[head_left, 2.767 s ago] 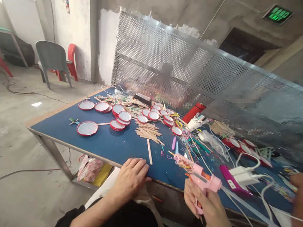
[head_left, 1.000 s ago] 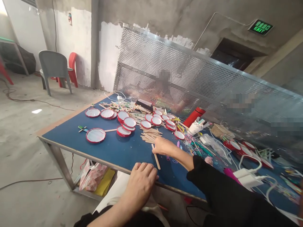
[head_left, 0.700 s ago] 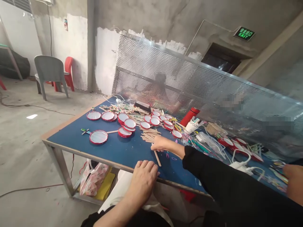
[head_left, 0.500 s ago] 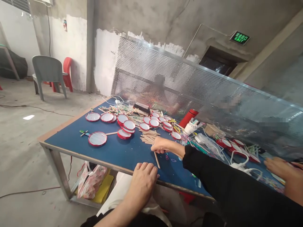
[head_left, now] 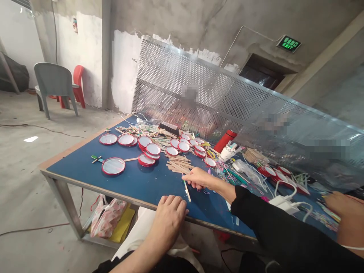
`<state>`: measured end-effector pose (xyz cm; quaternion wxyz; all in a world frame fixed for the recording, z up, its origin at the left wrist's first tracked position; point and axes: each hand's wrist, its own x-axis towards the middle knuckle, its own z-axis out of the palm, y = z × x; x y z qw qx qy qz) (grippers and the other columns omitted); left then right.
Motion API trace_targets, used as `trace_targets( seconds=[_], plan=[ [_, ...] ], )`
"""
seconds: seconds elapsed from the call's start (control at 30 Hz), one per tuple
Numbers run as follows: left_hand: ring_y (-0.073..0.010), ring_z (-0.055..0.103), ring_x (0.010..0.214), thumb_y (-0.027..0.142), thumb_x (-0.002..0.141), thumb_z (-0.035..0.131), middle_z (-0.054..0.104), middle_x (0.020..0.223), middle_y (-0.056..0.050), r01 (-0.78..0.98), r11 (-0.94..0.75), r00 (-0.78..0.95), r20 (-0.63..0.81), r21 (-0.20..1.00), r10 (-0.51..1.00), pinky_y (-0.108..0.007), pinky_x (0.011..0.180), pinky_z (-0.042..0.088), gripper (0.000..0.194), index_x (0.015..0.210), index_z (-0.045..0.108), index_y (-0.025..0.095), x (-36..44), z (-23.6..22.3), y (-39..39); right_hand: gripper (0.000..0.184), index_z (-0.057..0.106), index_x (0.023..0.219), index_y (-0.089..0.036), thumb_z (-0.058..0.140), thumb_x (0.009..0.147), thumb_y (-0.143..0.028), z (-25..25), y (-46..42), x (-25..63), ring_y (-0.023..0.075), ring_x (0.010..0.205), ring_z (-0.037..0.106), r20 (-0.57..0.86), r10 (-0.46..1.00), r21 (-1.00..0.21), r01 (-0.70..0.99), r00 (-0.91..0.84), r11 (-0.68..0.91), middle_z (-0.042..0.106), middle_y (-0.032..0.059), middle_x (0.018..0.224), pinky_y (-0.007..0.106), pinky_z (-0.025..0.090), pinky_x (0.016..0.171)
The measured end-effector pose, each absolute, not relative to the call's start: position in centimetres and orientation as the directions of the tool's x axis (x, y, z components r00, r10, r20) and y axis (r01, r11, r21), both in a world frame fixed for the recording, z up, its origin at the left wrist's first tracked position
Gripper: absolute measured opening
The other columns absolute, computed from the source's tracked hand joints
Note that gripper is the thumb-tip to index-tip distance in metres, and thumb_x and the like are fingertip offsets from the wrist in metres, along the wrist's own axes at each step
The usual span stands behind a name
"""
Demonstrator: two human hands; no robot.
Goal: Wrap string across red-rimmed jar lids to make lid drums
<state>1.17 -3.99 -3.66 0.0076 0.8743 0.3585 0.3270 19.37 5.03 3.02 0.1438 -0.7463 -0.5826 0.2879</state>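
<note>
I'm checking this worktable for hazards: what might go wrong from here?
The right hand might nudge the loose craft-stick pile just beyond it. The black sleeve appears close to the white chargers and could snag a cable. The unevenly stacked red-rimmed discs might slide if bumped.

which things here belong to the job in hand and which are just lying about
Likely part of it:
- single stick at the right hand
- stick pile
- red-rimmed discs

Seemingly just lying about:
- red flask
- floral bag
- grey chair
</note>
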Motion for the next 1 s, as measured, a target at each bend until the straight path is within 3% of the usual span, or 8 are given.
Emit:
trace_targets(
  seconds=[0.1, 0.3, 0.5, 0.67, 0.8, 0.9, 1.0],
  plan=[
    [-0.022, 0.062, 0.079, 0.017, 0.09, 0.066, 0.071, 0.088, 0.0, 0.633, -0.739, 0.534, 0.561, 0.23, 0.632, -0.035, 0.07, 0.04, 0.005, 0.089, 0.062, 0.02, 1.1, -3.6, -4.0, 0.039, 0.059, 0.053, -0.015, 0.077, 0.082, -0.033, 2.6, 5.0, 18.7, 0.0062, 0.035, 0.046, -0.355, 0.921, -0.445, 0.836, 0.164, -0.32, 0.049, -0.0068, 0.039, 0.019, 0.036, 0.036],
    [-0.0217, 0.062, 0.08, 0.018, 0.09, 0.067, 0.071, 0.088, 0.0, 0.64, -0.734, 0.538, 0.55, 0.227, 0.639, -0.035, 0.071, 0.04, 0.006, 0.089, 0.061, 0.02, 1.1, -3.3, -4.1, 0.023, 0.065, 0.085, -0.015, 0.061, 0.097, -0.035, 2.2, 5.3, 17.3, 0.0079, 0.059, 0.06, -0.414, 0.893, -0.409, 0.842, 0.174, -0.353, 0.066, -0.002, 0.077, 0.021, 0.052, 0.055],
    [-0.0222, 0.064, 0.081, 0.018, 0.092, 0.064, 0.072, 0.091, 0.0, 0.627, -0.744, 0.555, 0.538, 0.23, 0.634, -0.036, 0.072, 0.043, 0.003, 0.091, 0.061, 0.02, 1.0, -3.2, -4.2, 0.021, 0.064, 0.089, -0.014, 0.061, 0.097, -0.033, 1.9, 4.2, 17.2, 0.0073, 0.057, 0.058, -0.41, 0.904, -0.582, 0.729, 0.119, -0.36, 0.065, -0.0024, 0.077, 0.02, 0.051, 0.053],
    [-0.0211, 0.067, 0.081, 0.02, 0.098, 0.053, 0.073, 0.09, -0.003, 0.527, -0.796, 0.505, 0.643, 0.298, 0.576, -0.035, 0.074, 0.047, 0.012, 0.088, 0.06, 0.021, 0.4, -4.2, -3.9, 0.031, 0.056, 0.071, -0.015, 0.063, 0.093, -0.035, 3.5, 5.5, 16.0, 0.0022, 0.038, 0.039, -0.273, 0.961, -0.842, 0.475, 0.033, -0.256, 0.053, -0.0082, 0.058, 0.015, 0.029, 0.036],
    [-0.0184, 0.066, 0.07, 0.021, 0.103, 0.037, 0.07, 0.074, -0.003, 0.417, -0.818, 0.354, 0.759, 0.396, 0.547, -0.03, 0.07, 0.049, 0.029, 0.081, 0.056, 0.022, -0.3, -4.9, -3.7, 0.043, 0.05, 0.067, -0.019, 0.075, 0.074, -0.053, 6.1, 6.8, 16.6, 0.0012, 0.036, 0.032, -0.058, 0.997, -0.975, 0.21, 0.051, -0.068, 0.052, -0.0079, 0.055, 0.016, 0.019, 0.034],
    [-0.0176, 0.062, 0.059, 0.022, 0.104, 0.031, 0.066, 0.065, -0.002, 0.449, -0.797, 0.359, 0.736, 0.403, 0.574, -0.028, 0.06, 0.047, 0.034, 0.079, 0.054, 0.022, -0.6, -4.6, -3.6, 0.053, 0.05, 0.065, -0.019, 0.083, 0.054, -0.059, 6.1, 6.0, 17.7, 0.0014, 0.035, 0.03, -0.04, 0.997, -0.995, 0.087, 0.061, -0.045, 0.049, -0.0085, 0.051, 0.017, 0.015, 0.034],
    [-0.0179, 0.065, 0.06, 0.021, 0.102, 0.033, 0.068, 0.067, -0.002, 0.493, -0.749, 0.38, 0.666, 0.443, 0.643, -0.026, 0.058, 0.047, 0.031, 0.081, 0.055, 0.023, -0.6, -3.6, -3.4, 0.057, 0.05, 0.065, -0.019, 0.084, 0.049, -0.061, 4.8, 4.2, 18.3, 0.0009, 0.035, 0.029, -0.06, 0.995, -0.998, -0.001, 0.077, -0.06, 0.047, -0.0093, 0.051, 0.016, 0.013, 0.035]
  ],
)
